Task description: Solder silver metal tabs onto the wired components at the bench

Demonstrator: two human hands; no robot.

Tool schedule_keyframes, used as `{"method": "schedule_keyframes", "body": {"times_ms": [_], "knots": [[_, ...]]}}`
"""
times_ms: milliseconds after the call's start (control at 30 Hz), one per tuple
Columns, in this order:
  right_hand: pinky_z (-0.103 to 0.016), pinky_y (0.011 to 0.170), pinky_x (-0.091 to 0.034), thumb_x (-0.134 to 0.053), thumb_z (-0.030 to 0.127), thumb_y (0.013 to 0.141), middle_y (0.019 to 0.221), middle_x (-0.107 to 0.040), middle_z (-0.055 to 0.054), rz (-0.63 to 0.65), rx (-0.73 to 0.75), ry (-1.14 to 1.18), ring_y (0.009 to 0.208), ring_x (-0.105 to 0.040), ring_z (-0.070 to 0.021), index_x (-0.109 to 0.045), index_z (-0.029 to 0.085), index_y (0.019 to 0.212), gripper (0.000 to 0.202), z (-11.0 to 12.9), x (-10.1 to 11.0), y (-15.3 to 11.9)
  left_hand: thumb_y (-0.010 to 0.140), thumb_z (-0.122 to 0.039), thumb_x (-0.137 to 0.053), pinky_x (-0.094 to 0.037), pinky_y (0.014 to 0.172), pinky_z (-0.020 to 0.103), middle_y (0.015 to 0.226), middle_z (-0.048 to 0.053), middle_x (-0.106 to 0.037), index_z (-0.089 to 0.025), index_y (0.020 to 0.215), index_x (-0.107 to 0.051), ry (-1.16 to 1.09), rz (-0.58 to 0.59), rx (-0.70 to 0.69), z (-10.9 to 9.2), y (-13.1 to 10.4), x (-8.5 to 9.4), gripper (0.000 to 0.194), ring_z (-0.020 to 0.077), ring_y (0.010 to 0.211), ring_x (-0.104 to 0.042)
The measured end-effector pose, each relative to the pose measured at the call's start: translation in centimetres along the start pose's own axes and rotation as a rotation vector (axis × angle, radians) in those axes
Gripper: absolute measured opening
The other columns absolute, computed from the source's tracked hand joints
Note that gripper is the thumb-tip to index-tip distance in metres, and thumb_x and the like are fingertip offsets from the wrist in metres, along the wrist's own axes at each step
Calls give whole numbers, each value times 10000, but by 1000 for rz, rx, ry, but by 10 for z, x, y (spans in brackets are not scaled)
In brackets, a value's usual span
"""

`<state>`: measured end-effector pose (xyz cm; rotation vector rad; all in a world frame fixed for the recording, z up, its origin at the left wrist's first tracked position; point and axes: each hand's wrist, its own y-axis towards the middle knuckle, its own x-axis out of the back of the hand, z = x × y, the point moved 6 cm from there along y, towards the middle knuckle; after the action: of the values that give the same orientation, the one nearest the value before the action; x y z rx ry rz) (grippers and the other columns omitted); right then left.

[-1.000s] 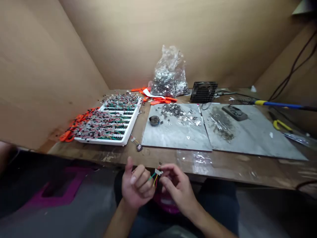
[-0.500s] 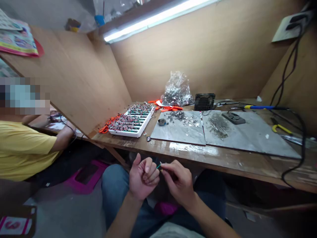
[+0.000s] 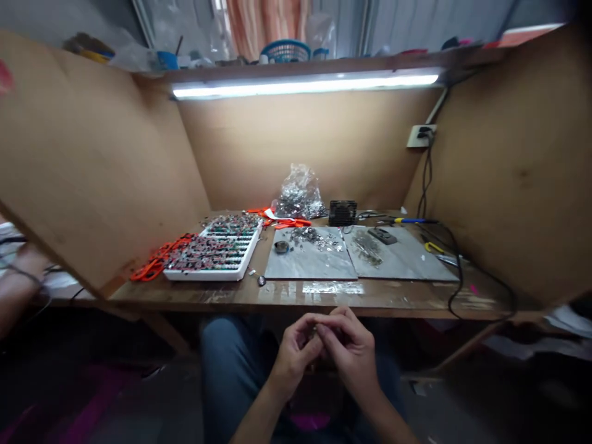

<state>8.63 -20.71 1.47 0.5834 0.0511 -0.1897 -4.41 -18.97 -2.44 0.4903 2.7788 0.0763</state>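
Observation:
My left hand (image 3: 296, 351) and my right hand (image 3: 354, 348) meet above my lap, just in front of the table edge. Their fingertips press together in a pinch, closed around something tiny that the fingers mostly hide. On the table ahead lie two grey tiles: the left tile (image 3: 309, 266) bears a heap of small metal pieces (image 3: 305, 235) and a small round dish (image 3: 281, 246). To their left stands a white tray (image 3: 240, 271) packed with rows of small parts with wire leads (image 3: 208, 251). A small dark round part (image 3: 261, 280) lies by the tray's corner.
Orange-handled tools (image 3: 160, 259) lie beside the tray. A clear plastic bag (image 3: 300, 188) of metal pieces and a small black fan (image 3: 343, 213) stand at the back. To the right are a blue-and-yellow soldering iron (image 3: 414, 221), yellow-handled pliers (image 3: 433, 246) and a cable (image 3: 456, 271). Wooden side walls enclose the table.
My view has swung right and levelled. My hands have come together; the thin green piece seen between them before is now hidden. My left hand has turned from palm-up to a pinch.

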Motion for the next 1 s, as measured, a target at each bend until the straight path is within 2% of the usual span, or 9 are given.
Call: {"method": "schedule_keyframes", "body": {"times_ms": [67,133,233,333,433,667,767,867,1000], "knots": [[-246,654,-505,-765,328,891,818,-610,-15,-76,-89,11,750,-621,-142,-837,285,903,84,-6,2,3,804,-562,-847,-339,474,183,712,19,-638,-143,1040,-733,73,45,38,0,11,2,494,74,540,-487],[-275,729,-528,-810,387,835,872,-644,-41,-126,-171,50,846,-651,-179,-839,265,841,126,-15,1,6,802,-592,-835,-283,441,185,607,-11,-588,-143,902,-700,124,40,52,-2,20,6,480,59,474,-425],[-340,864,-546,-835,447,785,1024,-690,-85,-155,-241,92,1015,-680,-250,-833,238,797,210,-28,-4,15,803,-641,-809,-280,435,185,523,-38,-545,-159,853,-649,127,14,75,-6,31,13,510,60,435,-405],[-356,842,-558,-826,477,792,1148,-691,-110,-173,-274,98,1049,-689,-274,-825,232,819,246,-38,-9,25,800,-625,-815,-310,460,169,546,-51,-553,-168,903,-638,95,-33,80,-11,41,21,501,58,462,-431],[-347,810,-560,-826,509,789,1181,-680,-115,-175,-304,114,1058,-682,-276,-818,239,836,274,-47,-13,34,778,-593,-844,-329,462,155,622,-52,-582,-171,958,-625,107,-29,93,-18,53,25,508,56,495,-469],[-374,924,-526,-801,524,812,1201,-675,-116,-125,-353,87,1139,-653,-289,-804,242,824,282,-68,-20,58,788,-598,-834,-361,426,153,865,4,-655,-176,1020,-587,118,-59,131,-20,83,37,542,72,564,-571],[-345,923,-523,-770,509,853,1205,-678,-108,-72,-327,52,1154,-649,-269,-804,250,837,261,-75,-23,73,803,-568,-837,-371,452,152,816,-4,-641,-164,968,-614,79,-95,105,-19,94,41,490,58,548,-546],[-318,947,-526,-746,461,895,1203,-676,-92,-41,-254,33,1204,-636,-250,-796,264,838,211,-78,-17,87,812,-552,-838,-365,466,155,715,-20,-606,-149,916,-640,56,-114,119,-20,106,38,461,41,506,-479],[-288,996,-517,-720,354,935,1237,-660,-59,-35,-141,-58,1225,-637,-207,-778,289,881,103,-78,1,98,801,-557,-847,-425,507,171,790,3,-634,-153,1058,-700,82,-48,123,-28,125,23,501,57,556,-493]]}}
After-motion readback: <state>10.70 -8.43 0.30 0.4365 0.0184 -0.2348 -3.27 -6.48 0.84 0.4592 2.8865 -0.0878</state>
